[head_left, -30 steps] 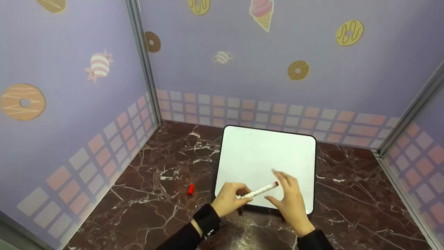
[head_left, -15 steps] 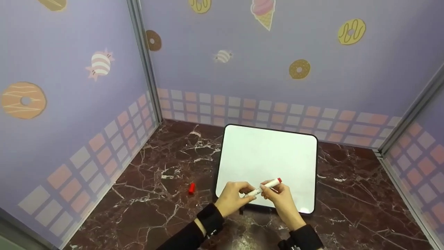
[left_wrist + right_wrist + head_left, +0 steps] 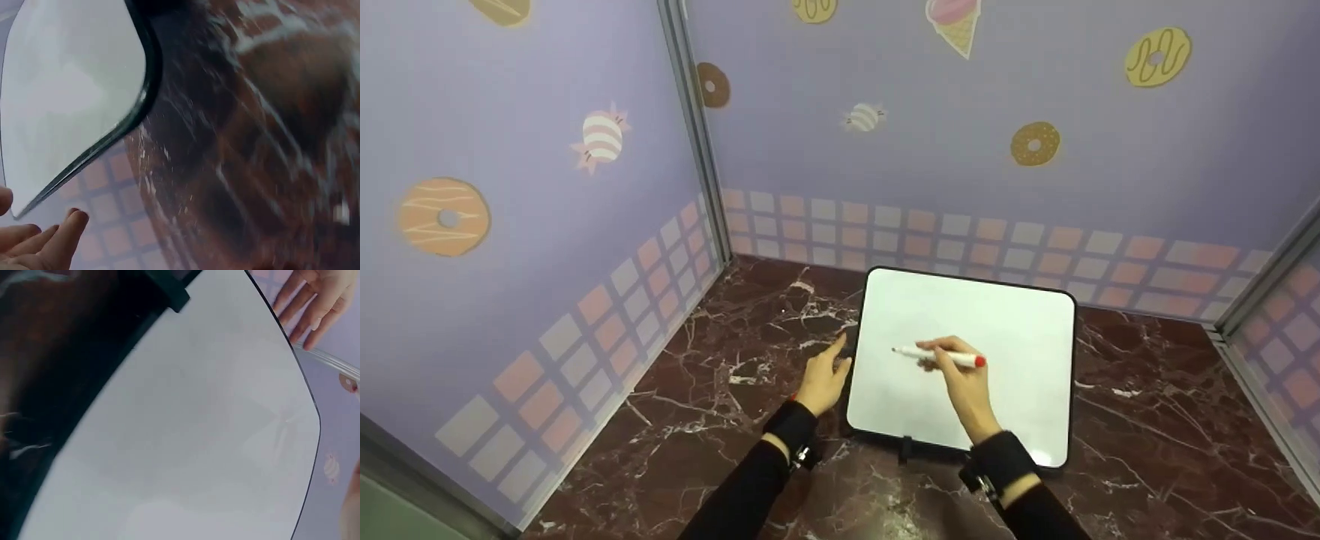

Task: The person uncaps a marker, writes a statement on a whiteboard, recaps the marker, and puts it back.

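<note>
A whiteboard (image 3: pixel 1020 330) with a thin black rim leans back on small dark feet. My right hand (image 3: pixel 966 382) pinches a white marker (image 3: pixel 926 355) over the board, its uncovered dark tip pointing left and its red end to the right. Beside the board's left edge is my left hand (image 3: pixel 823 381), fingers stretched toward the rim and holding nothing. In the left wrist view, the left hand's fingers (image 3: pixel 66 236) spread near a corner of the board. A sliver of the red cap (image 3: pixel 792 397) shows beside the left wrist, which hides most of it.
The board stands on a dark red marble-patterned table (image 3: pixel 675 420). Purple walls (image 3: pixel 810 150) with printed sweets and a tile pattern close off the back and sides. A black foot (image 3: pixel 906 448) sticks out under the board's front edge.
My left hand has let go of the marker and moved left to the board's side. The right hand has turned the marker tip leftward and raised it over the board. The view has shifted slightly.
</note>
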### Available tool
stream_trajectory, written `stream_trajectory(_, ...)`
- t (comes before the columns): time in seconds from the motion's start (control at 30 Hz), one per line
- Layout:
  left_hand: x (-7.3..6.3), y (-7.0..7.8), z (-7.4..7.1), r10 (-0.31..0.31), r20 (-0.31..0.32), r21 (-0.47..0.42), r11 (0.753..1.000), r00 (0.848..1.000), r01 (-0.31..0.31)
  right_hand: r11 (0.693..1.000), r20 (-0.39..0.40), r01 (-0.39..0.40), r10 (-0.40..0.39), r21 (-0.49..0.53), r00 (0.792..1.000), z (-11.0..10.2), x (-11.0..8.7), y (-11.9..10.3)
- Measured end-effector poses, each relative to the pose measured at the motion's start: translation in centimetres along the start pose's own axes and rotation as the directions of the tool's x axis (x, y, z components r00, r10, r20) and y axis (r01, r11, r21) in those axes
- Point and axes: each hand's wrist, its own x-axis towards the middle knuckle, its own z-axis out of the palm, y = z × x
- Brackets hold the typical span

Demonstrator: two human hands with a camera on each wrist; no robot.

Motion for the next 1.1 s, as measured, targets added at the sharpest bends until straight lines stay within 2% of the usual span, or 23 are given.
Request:
stream_trajectory(0.1, 0.5, -0.4, 0.3, -0.054, 0.025, -0.101, 0.993, 0.998, 0.057, 1.000, -0.049, 0.011, -0.012, -0.023, 0.999, 1.4, 1.8, 0.5)
stream_trajectory(0.2, 0.9, -0.5, 0.6, -0.107, 0.040, -0.147, 0.983, 0.993, 0.112, 0.999, -0.083, -0.002, -0.003, -0.054, 0.997, 2.8, 2.9, 0.3)
stream_trajectory(0.33, 1.1, -0.7, 0.9, -0.166, 0.059, -0.188, 0.966, 0.984, 0.175, 0.996, -0.092, -0.008, -0.001, -0.091, 0.996, 3.8, 3.3, -0.4)
stream_trajectory(0.47, 1.0, -0.9, 1.0, -0.193, 0.078, -0.223, 0.953, 0.978, 0.206, 0.991, -0.098, -0.010, -0.003, -0.134, 0.995, 4.0, 3.4, -0.3)
stream_trajectory(0.6, 1.0, -0.9, 1.1, -0.205, 0.087, -0.240, 0.945, 0.975, 0.220, 0.990, -0.114, -0.029, 0.013, -0.139, 0.993, 4.1, 3.5, -0.1)
stream_trajectory(0.87, 1.0, -0.9, 1.1, -0.170, 0.072, -0.219, 0.959, 0.983, 0.181, 0.985, -0.098, -0.025, 0.008, -0.170, 0.995, 4.2, 3.1, 0.2)
stream_trajectory(1.1, 1.0, -1.0, 0.5, -0.208, 0.063, -0.229, 0.949, 0.976, 0.217, 0.976, -0.016, -0.059, 0.057, -0.208, 0.998, 4.3, 1.6, 0.8)
